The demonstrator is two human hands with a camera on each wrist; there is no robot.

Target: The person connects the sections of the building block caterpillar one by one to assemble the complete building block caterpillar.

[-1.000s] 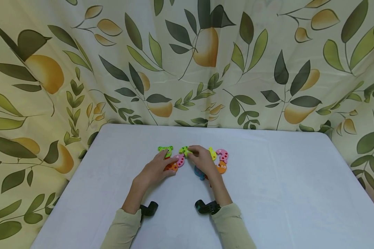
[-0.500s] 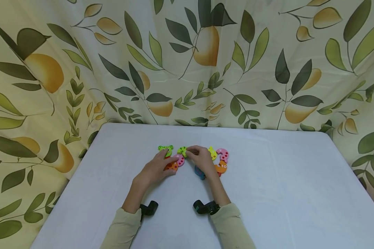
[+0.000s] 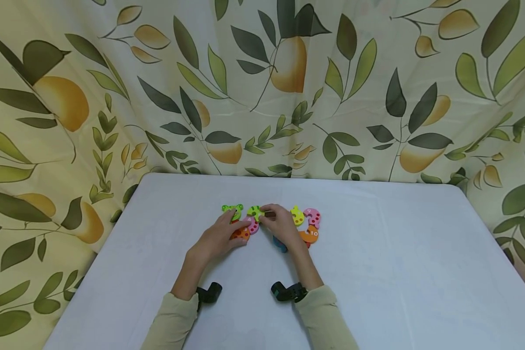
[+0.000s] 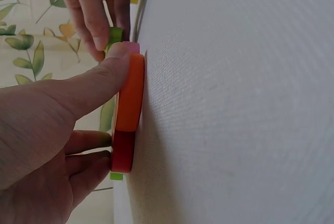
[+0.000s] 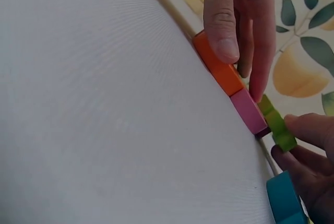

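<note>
"From the head view, saw what?"

"Saw the left hand (image 3: 218,237) laid forward with fingers spread over an orange piece (image 3: 240,235) and a pink piece (image 3: 252,225). Saw the right hand (image 3: 284,226) bent inward, pinching a green piece (image 3: 254,213) just beside that pink."

"Counted how many?"

"Counted two hands, two green pieces, two pink, two orange, one yellow piece (image 3: 297,216), one blue piece (image 3: 280,244), two black wrist cameras (image 3: 209,293), one white table (image 3: 398,253)."

"And from the left wrist?"

"Saw the left thumb pressed to one orange piece, fingertips at one red piece (image 4: 123,152)."

"From the right wrist?"

"Counted one orange, one pink, one green, one blue. Saw green gripped between right-hand fingertips at the pink's end; couldn't tell whether touching."
</note>
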